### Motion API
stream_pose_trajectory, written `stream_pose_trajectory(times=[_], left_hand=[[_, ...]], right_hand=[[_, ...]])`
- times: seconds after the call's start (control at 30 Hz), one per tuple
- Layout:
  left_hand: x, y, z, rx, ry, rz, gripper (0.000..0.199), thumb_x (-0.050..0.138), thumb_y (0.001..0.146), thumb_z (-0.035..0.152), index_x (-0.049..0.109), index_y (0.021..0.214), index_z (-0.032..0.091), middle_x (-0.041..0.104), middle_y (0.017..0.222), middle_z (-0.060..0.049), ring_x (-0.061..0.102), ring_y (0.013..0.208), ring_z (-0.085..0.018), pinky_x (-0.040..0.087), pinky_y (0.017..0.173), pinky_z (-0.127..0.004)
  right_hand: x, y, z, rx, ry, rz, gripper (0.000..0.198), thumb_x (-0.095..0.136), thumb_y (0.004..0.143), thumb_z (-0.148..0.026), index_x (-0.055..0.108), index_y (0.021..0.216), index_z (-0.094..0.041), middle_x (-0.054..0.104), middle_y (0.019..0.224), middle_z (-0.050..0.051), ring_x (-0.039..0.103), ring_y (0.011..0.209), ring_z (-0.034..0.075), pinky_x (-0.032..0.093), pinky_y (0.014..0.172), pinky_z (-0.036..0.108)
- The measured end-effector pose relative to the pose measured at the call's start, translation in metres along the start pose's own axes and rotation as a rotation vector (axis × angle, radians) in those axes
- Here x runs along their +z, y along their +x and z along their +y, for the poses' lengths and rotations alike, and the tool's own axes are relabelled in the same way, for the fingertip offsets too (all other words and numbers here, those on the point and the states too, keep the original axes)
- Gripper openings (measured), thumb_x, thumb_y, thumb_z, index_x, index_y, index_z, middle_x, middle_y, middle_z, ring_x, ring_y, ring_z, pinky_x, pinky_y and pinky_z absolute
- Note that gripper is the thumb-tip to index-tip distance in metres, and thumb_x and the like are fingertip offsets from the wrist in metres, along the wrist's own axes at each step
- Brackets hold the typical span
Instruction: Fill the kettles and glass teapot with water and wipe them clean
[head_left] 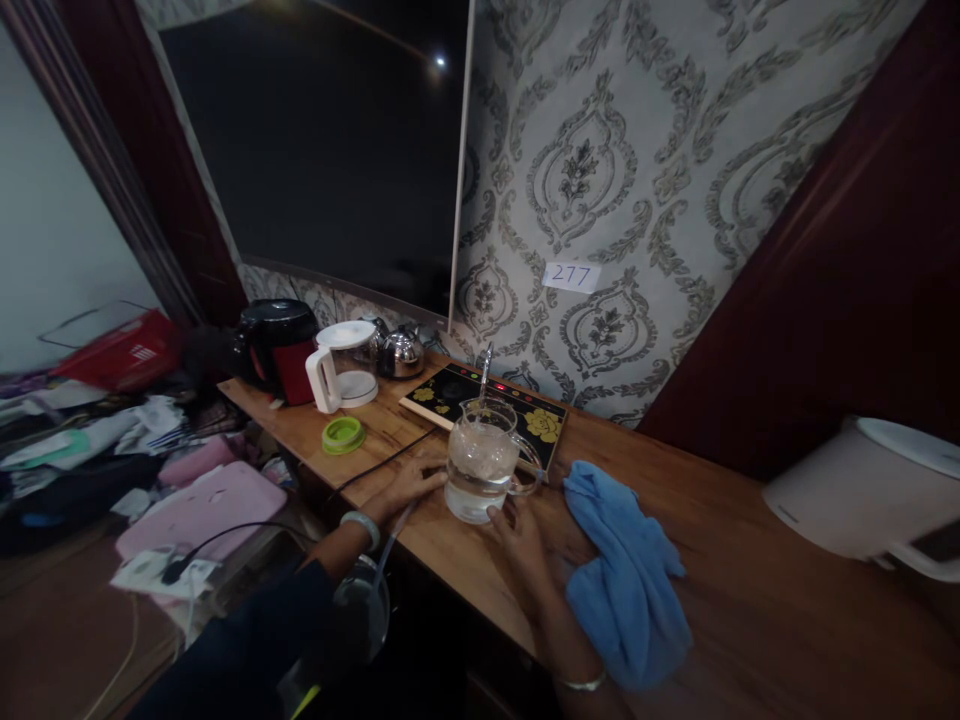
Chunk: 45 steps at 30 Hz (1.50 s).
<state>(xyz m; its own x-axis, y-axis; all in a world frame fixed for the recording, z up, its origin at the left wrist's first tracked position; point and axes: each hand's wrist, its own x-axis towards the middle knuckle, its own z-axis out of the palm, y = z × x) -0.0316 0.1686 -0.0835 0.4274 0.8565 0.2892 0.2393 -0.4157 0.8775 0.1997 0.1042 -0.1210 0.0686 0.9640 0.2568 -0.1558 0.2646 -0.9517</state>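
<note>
The left hand is extended across the front edge of the wooden surface, with its fingers pointed at the left side of a glass pitcher partly filled with clear liquid. The right hand is raised at the pitcher's lower right, its fingers curved upward below the handle. Whether either hand is clamped on the glass cannot be told. The pitcher is placed near the front edge, before one flower-patterned cooktop. To the right, one blue cloth is crumpled; bare wood is seen between it and one pale electric kettle. On the left, one green lid, one white-handled glass kettle, one black-and-red appliance and two metal teapots are counted.
</note>
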Motion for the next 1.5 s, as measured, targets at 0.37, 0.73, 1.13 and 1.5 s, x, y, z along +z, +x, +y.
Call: stream_pose_trajectory(times=[0.37, 0.73, 1.13, 1.5], left_hand=[[-0.001, 0.0, 0.002, 0.0, 0.048, -0.005, 0.047, 0.065, 0.083, 0.054, 0.074, 0.115, 0.02, 0.071, 0.123, -0.011, 0.058, 0.119, -0.031, 0.039, 0.111, -0.047], [0.0, 0.001, -0.005, -0.032, -0.013, 0.006, 0.049, 0.068, 0.08, 0.056, 0.074, 0.114, 0.021, 0.072, 0.123, -0.01, 0.057, 0.124, -0.031, 0.036, 0.114, -0.048], [-0.001, 0.001, -0.007, -0.028, -0.033, 0.012, 0.048, 0.07, 0.079, 0.055, 0.075, 0.112, 0.02, 0.072, 0.123, -0.011, 0.057, 0.124, -0.033, 0.037, 0.113, -0.048], [-0.002, 0.0, -0.003, -0.002, -0.025, -0.009, 0.047, 0.068, 0.081, 0.054, 0.075, 0.113, 0.02, 0.072, 0.123, -0.011, 0.058, 0.122, -0.032, 0.038, 0.112, -0.048]], right_hand=[[0.004, -0.002, -0.005, -0.009, 0.012, 0.009, 0.067, 0.072, 0.079, -0.043, 0.052, 0.14, -0.022, 0.067, 0.129, 0.013, 0.065, 0.116, 0.03, 0.054, 0.098, 0.047], [0.001, -0.001, -0.004, 0.001, 0.005, 0.0, 0.065, 0.072, 0.08, -0.042, 0.053, 0.139, -0.022, 0.066, 0.132, 0.012, 0.064, 0.118, 0.028, 0.054, 0.098, 0.046], [0.0, 0.0, -0.004, -0.002, 0.001, -0.009, 0.066, 0.074, 0.077, -0.046, 0.056, 0.136, -0.023, 0.066, 0.132, 0.013, 0.065, 0.117, 0.029, 0.055, 0.097, 0.046], [0.001, -0.002, -0.002, 0.013, 0.013, -0.005, 0.066, 0.072, 0.079, -0.046, 0.053, 0.138, -0.022, 0.062, 0.137, 0.013, 0.061, 0.123, 0.03, 0.05, 0.103, 0.048]])
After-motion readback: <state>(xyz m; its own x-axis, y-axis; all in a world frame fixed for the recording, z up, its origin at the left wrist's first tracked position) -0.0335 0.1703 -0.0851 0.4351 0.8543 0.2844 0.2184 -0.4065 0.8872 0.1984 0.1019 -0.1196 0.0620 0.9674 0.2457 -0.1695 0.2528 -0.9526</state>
